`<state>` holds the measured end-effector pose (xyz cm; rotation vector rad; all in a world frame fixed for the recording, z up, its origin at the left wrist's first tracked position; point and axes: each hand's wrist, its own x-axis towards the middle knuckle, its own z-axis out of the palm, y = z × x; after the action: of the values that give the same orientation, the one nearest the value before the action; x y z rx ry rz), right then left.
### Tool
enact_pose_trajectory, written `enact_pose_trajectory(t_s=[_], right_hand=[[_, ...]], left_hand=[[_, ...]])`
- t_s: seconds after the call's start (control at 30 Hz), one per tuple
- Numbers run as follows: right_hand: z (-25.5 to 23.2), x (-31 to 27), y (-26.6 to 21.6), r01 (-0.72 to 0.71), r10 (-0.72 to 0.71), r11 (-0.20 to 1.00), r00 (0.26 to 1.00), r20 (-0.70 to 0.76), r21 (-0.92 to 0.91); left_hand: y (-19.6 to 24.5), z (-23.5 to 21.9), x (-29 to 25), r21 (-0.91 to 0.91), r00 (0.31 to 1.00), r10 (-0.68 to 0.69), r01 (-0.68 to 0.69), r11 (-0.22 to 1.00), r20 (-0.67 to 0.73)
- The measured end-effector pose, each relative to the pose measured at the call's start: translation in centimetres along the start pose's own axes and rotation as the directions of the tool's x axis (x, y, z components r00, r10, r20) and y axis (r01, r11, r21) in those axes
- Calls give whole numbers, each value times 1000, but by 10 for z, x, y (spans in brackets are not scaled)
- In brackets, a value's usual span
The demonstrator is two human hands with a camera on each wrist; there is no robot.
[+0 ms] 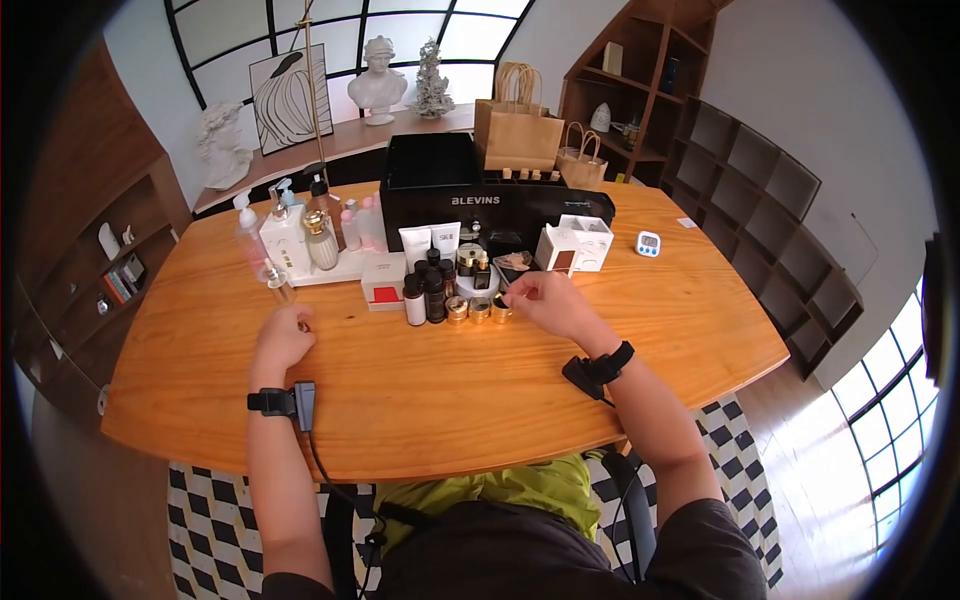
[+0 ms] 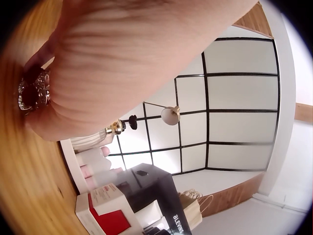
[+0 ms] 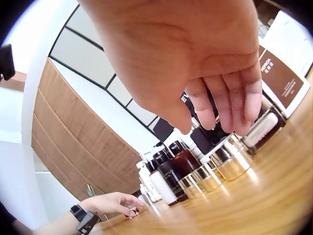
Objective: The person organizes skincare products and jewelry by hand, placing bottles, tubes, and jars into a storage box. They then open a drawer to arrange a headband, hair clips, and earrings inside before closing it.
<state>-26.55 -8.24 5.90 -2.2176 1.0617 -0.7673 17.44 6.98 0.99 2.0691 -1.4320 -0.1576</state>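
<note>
Fingers of the left hand curl round a small faceted clear glass piece with a dark red part, low at the wood tabletop. A clear bottle stands just beyond this hand. The right hand hangs over the right end of a row of gold jars. In the right wrist view, its relaxed fingers reach down to the top of the nearest gold jar, with the thumb apart; whether they touch it is unclear. Dark bottles stand left of the jars.
A black BLEVINS case stands behind the bottles, with paper bags beyond. A white tray of pump bottles is at left, a red-and-white box beside it. White boxes and a timer stand at right.
</note>
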Motion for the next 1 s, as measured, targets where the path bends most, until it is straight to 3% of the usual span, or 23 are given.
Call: enact_pose_trajectory(t_s=[0.2,0.27,0.3,0.37,0.4,0.47,0.5,0.57,0.7,0.87,1.0], right_hand=[[9,5,14,0,0,1000,1000,-21,14],[10,9,26,27,-17,973,999,-45,227],[7,10,29,27,-17,973,999,-44,227],[1,8,33,-167,172,882,985,30,442],[-3,5,35,-168,174,881,984,27,443],[-9,-3,40,-340,274,803,940,205,489],[-11,-5,45,-342,278,800,939,201,492],[-12,-7,56,-401,252,743,909,332,535],[-16,-8,62,-393,230,690,915,331,607],[-12,-9,55,-426,307,710,904,297,561],[-12,-7,61,-426,289,708,902,320,563]], left_hand=[[14,-4,-4,-13,1000,-12,11,1000,-11],[21,-7,-6,2,1000,-22,22,1000,-6],[23,-8,-7,17,1000,-31,31,999,-3],[22,-7,-7,33,1000,-24,24,999,-9],[22,-7,-6,49,1000,-14,15,999,-15],[22,-6,-8,78,999,18,-14,997,-48],[22,-5,-9,104,996,47,-38,994,-82],[20,-3,-9,76,996,50,-44,996,-73],[17,-1,-6,22,998,37,-36,999,-41],[19,-2,-4,-3,1000,8,-8,1000,-8],[15,-3,-3,19,1000,11,-11,1000,-17]])
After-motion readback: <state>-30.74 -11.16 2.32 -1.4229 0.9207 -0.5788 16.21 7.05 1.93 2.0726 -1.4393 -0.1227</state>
